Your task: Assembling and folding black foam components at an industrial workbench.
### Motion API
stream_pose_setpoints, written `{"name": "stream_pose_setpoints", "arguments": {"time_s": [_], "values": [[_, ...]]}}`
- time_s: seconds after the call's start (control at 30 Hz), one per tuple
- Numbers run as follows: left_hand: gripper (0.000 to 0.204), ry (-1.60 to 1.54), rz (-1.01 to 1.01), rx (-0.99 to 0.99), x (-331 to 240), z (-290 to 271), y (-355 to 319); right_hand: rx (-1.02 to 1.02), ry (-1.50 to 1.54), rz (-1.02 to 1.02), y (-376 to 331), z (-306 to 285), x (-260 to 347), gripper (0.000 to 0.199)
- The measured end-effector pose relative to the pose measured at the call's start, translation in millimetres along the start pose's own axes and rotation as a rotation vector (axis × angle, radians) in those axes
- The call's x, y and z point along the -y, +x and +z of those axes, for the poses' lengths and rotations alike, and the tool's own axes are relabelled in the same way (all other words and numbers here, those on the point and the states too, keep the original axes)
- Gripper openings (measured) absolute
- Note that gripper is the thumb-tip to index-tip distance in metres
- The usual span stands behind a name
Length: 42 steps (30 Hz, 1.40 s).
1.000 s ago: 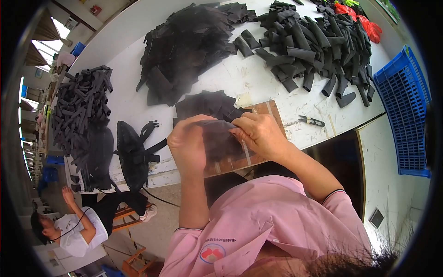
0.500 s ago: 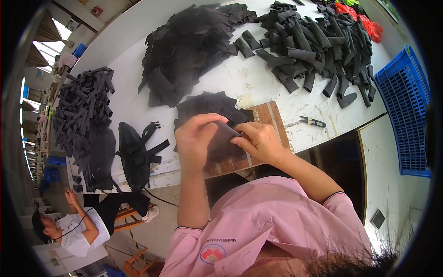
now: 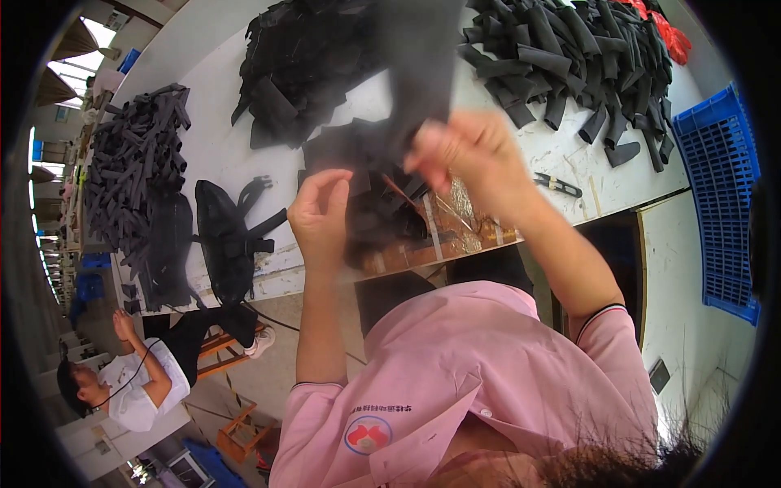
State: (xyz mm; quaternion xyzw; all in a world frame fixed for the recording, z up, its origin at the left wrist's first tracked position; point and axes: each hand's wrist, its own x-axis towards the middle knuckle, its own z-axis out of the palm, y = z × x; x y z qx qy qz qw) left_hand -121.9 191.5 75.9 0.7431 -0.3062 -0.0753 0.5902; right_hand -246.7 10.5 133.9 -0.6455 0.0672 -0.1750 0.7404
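My right hand (image 3: 472, 159) is raised over the table, blurred by motion, with its fingers pinched on a black fabric piece (image 3: 423, 65). That piece stretches upward toward the top of the view, also smeared. Lower and to the left, my left hand (image 3: 320, 210) has loosely curled fingers, the thumb a little apart, and nothing visible between them. Between and below my hands, a stack of flat black fabric pieces (image 3: 325, 146) lies partly on a brown board (image 3: 415, 254) at the table's near edge. Glossy streaks show on the board beneath my right wrist.
Large heaps of flat black pieces (image 3: 289, 73) and rolled black pieces (image 3: 561, 57) lie farther back. More strips (image 3: 134, 163) and a black strapped item (image 3: 224, 244) are at left. Snips (image 3: 558, 185) lie right, near a blue crate (image 3: 720, 203). Another person (image 3: 138, 390) sits lower left.
My hands have come apart. The right hand has swung up and away with a black fabric piece; the left has let go and stays near the stack. The view has shifted slightly.
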Motion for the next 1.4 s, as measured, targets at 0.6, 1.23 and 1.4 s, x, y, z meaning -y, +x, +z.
{"name": "stream_pose_setpoints", "arguments": {"time_s": [0.6, 1.23, 1.4], "values": [[0.007, 0.793, 0.292, 0.119, 68.6, 0.7, 43.0, -0.212, 0.024, 0.541, -79.3, -3.7, -78.5, 0.037], [0.003, 0.147, 0.11, 0.103, -35.9, 22.1, -60.0, -0.247, -0.494, -0.133, -65.7, 55.7, -52.8, 0.006], [0.014, 0.286, 0.236, -0.197, -15.5, 47.2, -67.5, -0.309, -0.894, -0.216, -63.3, 56.0, -63.2, 0.007]]}}
